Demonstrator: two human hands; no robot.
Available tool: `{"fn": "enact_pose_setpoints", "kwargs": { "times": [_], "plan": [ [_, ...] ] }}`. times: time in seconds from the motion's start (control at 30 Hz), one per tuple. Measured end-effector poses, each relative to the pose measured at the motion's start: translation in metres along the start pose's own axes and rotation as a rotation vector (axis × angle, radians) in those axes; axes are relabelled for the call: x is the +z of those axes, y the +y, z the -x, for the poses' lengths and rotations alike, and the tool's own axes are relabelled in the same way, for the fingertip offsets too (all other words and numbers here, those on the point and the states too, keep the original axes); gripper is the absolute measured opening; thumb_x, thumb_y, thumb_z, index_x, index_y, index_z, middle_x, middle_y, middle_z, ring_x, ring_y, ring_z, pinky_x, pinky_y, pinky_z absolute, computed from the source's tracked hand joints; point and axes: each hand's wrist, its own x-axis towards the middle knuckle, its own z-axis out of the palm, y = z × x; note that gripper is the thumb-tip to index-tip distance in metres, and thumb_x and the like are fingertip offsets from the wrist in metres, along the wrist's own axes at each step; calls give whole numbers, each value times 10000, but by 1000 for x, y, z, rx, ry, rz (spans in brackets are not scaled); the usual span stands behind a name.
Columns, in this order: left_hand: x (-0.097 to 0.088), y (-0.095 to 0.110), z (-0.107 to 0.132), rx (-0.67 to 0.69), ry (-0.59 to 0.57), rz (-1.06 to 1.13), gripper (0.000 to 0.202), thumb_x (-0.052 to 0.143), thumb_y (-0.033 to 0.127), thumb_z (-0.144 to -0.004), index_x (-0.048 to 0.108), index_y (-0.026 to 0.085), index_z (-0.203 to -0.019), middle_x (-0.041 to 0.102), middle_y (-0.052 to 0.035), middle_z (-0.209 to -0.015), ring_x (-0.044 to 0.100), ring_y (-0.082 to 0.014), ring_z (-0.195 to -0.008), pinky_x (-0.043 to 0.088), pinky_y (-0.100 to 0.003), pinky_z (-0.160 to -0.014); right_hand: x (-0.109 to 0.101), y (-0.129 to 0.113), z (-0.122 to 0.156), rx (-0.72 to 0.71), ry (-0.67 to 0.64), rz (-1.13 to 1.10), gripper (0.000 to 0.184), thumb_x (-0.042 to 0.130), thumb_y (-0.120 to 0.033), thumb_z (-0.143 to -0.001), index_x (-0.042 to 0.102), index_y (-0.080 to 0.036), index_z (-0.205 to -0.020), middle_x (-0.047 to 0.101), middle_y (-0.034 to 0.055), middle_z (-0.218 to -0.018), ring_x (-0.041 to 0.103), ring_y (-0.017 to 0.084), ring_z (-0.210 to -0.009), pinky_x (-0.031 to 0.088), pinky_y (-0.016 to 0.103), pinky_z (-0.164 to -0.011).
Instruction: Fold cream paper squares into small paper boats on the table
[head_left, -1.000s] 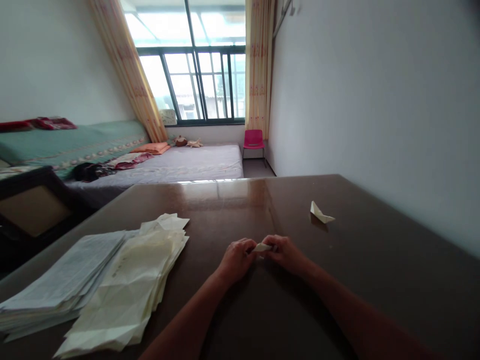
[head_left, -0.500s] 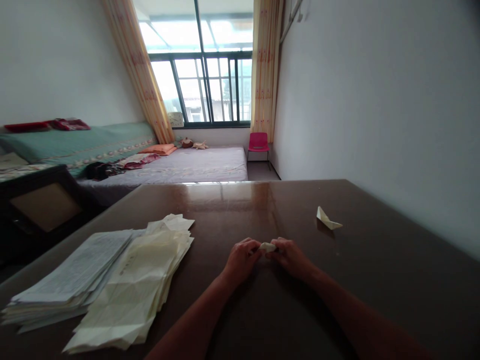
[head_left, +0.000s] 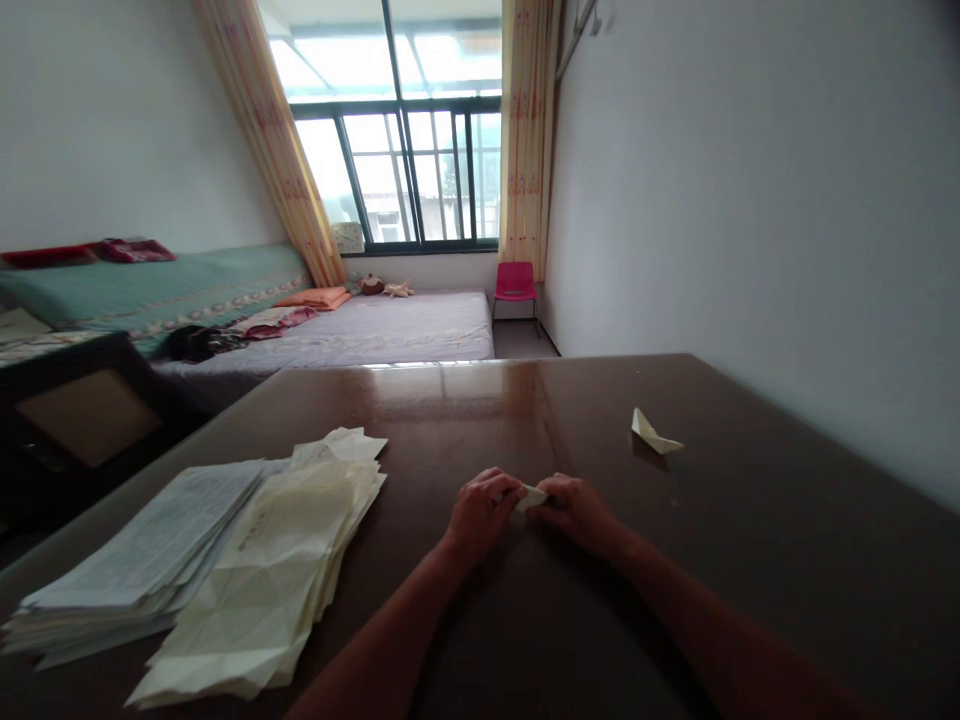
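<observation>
Between my two hands is a small piece of folded cream paper [head_left: 531,498], mostly hidden by the fingers. My left hand [head_left: 486,512] pinches its left end, and my right hand [head_left: 571,508] grips its right end. Both hands are held low over the dark brown table [head_left: 480,420], near its middle. Farther off to the right sits a folded paper boat [head_left: 654,434], pale cream with a raised pointed end, touched by neither hand.
Creased cream sheets [head_left: 262,570] lie at the left of the table, overlapping a stack of printed paper [head_left: 150,540]. Beyond the far edge are a bed [head_left: 420,325] and a pink chair [head_left: 515,282]. A white wall [head_left: 750,200] runs along the right.
The folded paper has turned slightly between my fingers and now slants, with less of a rounded shape showing. Both hands stay in nearly the same place. The view has shifted a little.
</observation>
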Motion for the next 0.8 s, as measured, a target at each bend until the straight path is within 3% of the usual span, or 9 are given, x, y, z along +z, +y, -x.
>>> {"fn": "enact_pose_setpoints", "kwargs": {
  "times": [0.1,0.3,0.47,0.8],
  "plan": [
    [-2,3,0,15,3,-70,231,519,312,-880,682,191,-769,631,-33,-779,574,-134,-729,441,-220,-640,1,-2,0,-31,25,-24,167,650,-372,-777,672,-211,-815,619,10,-763,536,161,-742,383,243,-680],
    [-1,6,1,40,0,-84,254,497,330,-895,688,204,-785,646,-40,-796,585,-144,-762,458,-232,-688,2,0,-1,-9,-6,27,271,575,-394,-834,621,-187,-666,579,8,-688,512,140,-644,362,243,-622],
    [2,2,0,19,2,7,245,496,339,-898,691,205,-835,652,-44,-845,593,-142,-795,470,-226,-709,0,1,0,-47,67,61,316,542,-432,-856,574,-193,-653,552,11,-678,509,156,-700,379,250,-659],
    [5,-3,0,-1,-5,32,236,505,346,-897,680,189,-873,640,-35,-863,588,-126,-773,461,-205,-668,1,2,-1,-18,85,58,338,555,-451,-853,563,-195,-632,545,4,-651,512,156,-698,383,253,-656]
  ]
}}
